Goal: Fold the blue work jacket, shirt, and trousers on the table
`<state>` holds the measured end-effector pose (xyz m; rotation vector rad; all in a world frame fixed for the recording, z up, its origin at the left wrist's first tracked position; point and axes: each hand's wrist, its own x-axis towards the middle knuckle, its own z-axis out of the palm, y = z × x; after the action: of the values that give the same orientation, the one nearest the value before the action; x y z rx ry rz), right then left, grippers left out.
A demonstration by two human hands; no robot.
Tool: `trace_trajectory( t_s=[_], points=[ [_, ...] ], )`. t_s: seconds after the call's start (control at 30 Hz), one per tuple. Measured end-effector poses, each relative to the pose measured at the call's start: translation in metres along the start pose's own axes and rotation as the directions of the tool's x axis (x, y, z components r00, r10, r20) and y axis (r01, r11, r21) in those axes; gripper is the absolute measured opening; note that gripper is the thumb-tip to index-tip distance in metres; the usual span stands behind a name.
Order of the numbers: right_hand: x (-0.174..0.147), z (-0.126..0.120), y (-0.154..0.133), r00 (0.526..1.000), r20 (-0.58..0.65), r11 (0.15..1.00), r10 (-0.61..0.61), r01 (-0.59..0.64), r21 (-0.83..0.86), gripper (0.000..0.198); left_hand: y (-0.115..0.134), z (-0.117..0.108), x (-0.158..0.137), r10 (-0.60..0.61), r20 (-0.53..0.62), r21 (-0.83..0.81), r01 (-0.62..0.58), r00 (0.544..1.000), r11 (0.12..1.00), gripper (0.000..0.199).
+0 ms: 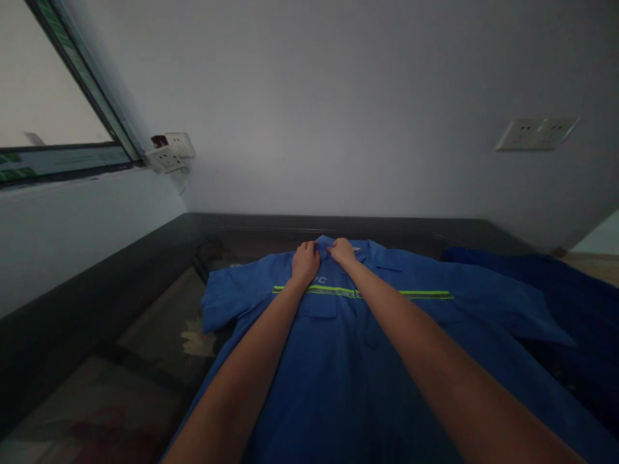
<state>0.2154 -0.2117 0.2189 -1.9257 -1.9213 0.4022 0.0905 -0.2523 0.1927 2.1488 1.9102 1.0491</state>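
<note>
A blue short-sleeved work shirt lies spread out in front of me, its collar toward the wall. Across its chest runs a yellow-green stripe, with pale letters above it partly covered by my left arm. My left hand has its fingers curled on the cloth just left of the collar. At the collar, my right hand pinches the edge of the fabric between thumb and fingers. A small white label shows beside the right hand.
More dark blue cloth lies to the right. A pale glove-like item is by the left sleeve, on a dark glassy surface. Walls stand behind and left, with sockets, a loose socket plate and a window frame.
</note>
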Motion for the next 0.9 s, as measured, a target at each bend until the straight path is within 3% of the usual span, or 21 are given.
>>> trace_trajectory(
  t_s=[0.13, 0.23, 0.37, 0.47, 0.57, 0.7, 0.9],
  points=[
    [-0.01, 0.005, -0.002, 0.998, -0.046, 0.999, -0.039, 0.039, 0.01, 0.027, 0.004, -0.004, -0.003, 0.032, 0.039, 0.065, -0.035, 0.999, 0.997, 0.038],
    [-0.018, 0.003, -0.003, 0.984, -0.113, 0.99, -0.135, 0.139, 0.023, 0.032, 0.008, -0.007, -0.001, 0.094, 0.06, 0.102, -0.1, 0.994, 0.99, 0.035],
    [-0.022, -0.017, 0.015, 0.898, -0.281, 0.936, -0.338, 0.352, -0.002, 0.031, 0.019, -0.005, 0.001, 0.127, 0.122, 0.137, -0.144, 0.984, 0.98, 0.034],
    [-0.023, -0.043, 0.051, 0.867, -0.328, 0.927, -0.374, 0.365, -0.091, 0.036, 0.027, 0.002, -0.001, 0.101, 0.184, 0.152, -0.13, 0.978, 0.98, 0.043],
    [-0.026, -0.061, 0.098, 0.917, -0.25, 0.942, -0.312, 0.265, -0.207, 0.042, 0.027, 0.01, -0.006, 0.057, 0.235, 0.177, -0.1, 0.97, 0.979, 0.051],
    [-0.033, -0.063, 0.147, 0.977, -0.039, 0.922, -0.208, 0.182, -0.343, 0.056, 0.02, 0.016, -0.01, 0.061, 0.265, 0.204, -0.118, 0.962, 0.972, 0.053],
    [-0.031, -0.054, 0.156, 0.992, 0.024, 0.921, -0.125, 0.125, -0.368, 0.062, 0.017, 0.018, -0.009, 0.05, 0.3, 0.232, -0.123, 0.953, 0.965, 0.056]
  ],
)
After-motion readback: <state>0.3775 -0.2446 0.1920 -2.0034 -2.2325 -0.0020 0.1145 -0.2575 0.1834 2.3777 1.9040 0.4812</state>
